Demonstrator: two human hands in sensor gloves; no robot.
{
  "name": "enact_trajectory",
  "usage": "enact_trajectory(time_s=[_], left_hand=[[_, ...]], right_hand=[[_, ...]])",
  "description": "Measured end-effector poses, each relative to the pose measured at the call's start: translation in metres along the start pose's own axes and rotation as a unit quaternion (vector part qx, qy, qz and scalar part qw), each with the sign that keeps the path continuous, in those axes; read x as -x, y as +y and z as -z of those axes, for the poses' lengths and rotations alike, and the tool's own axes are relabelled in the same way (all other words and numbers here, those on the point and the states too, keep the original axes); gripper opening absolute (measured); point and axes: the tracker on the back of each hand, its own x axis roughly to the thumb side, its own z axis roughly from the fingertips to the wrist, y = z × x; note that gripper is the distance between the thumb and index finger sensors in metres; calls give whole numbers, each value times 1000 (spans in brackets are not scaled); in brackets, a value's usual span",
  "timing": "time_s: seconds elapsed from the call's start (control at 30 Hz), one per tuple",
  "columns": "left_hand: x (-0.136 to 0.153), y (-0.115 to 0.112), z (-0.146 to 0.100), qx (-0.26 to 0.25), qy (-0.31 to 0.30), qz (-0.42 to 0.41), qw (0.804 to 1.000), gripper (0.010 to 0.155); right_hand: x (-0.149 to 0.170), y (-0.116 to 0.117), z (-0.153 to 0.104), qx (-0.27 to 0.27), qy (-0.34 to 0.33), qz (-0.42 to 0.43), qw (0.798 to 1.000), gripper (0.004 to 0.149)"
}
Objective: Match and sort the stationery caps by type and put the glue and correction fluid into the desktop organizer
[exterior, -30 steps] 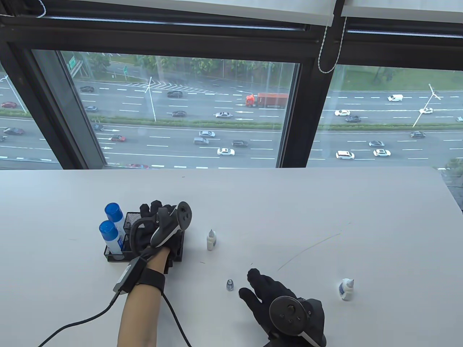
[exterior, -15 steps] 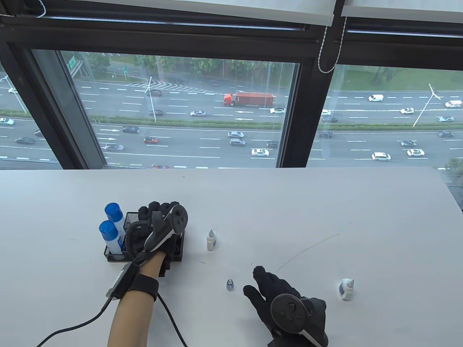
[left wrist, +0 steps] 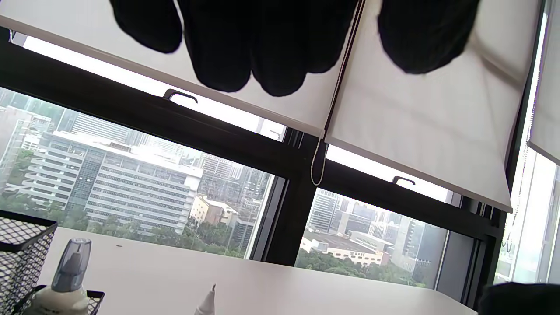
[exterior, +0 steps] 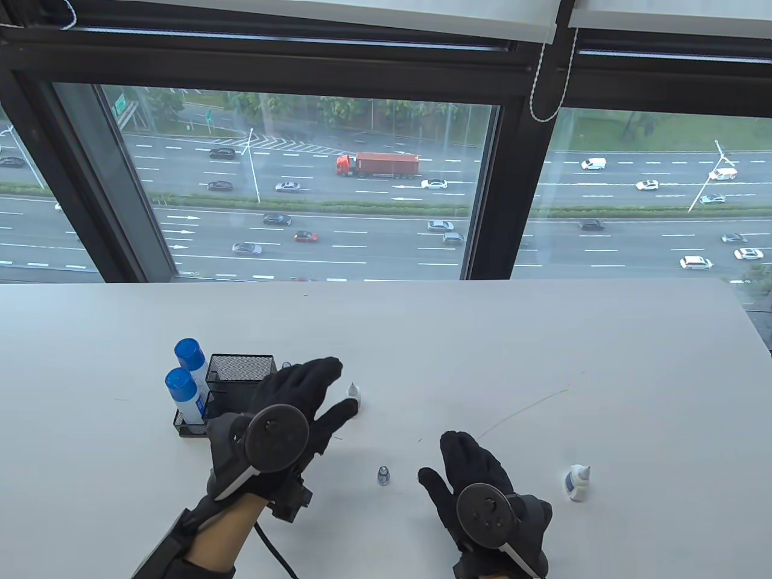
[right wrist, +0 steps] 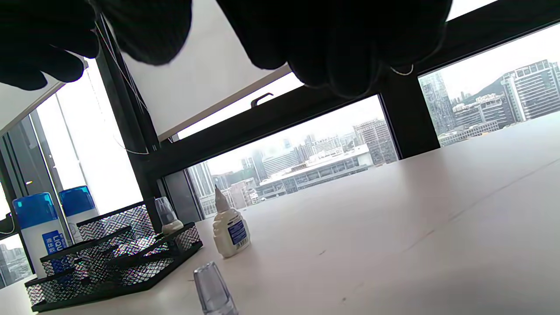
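— Right hand (exterior: 476, 482) first: what has it got?
— Nothing; it lies flat on the table (exterior: 543, 338) with fingers straight, the clear cap (exterior: 383, 475) standing just to its left, apart from it.
— And the capless bottle (exterior: 578, 482)?
— Upright, near that hand on its right side.
— Left hand (exterior: 289, 410)?
— Spread and empty too, fingers reaching toward the second uncapped bottle (exterior: 353, 395), thumb just beside it; I cannot tell if they touch.
— Farther back?
— The mesh organizer (exterior: 238, 374) holds two blue-capped glue sticks (exterior: 187, 383) and a capped bottle (right wrist: 167, 216).
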Motion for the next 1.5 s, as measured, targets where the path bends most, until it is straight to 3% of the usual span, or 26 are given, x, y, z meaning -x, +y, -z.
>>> enact_trajectory(time_s=[0.17,0.3,0.37,0.6,0.77,1.0,1.23,1.5], left_hand=[[-3,-36,-23,7,-8,21,1000,66],[9,-56,-27,-23,18,9,1000,65],[17,-63,-25,-6,26,-2,1000,66],[32,-70,-32,9,41,-20,999,66],[38,-76,-39,32,41,-42,998,66],[35,-74,-39,28,24,-49,998,65],[34,-74,-39,24,20,-57,998,66],[34,-79,-40,34,21,-48,998,65]], right_hand=[[1,1,-1,1,6,10,1000,67],[5,2,-1,7,34,9,999,67],[8,0,0,25,52,-3,998,68],[22,-15,1,55,108,-3,993,75],[45,-35,6,77,188,6,979,83],[103,-57,16,37,305,-115,945,92],[147,-25,18,-76,365,-158,914,82],[154,-2,21,-88,363,-171,912,63]])
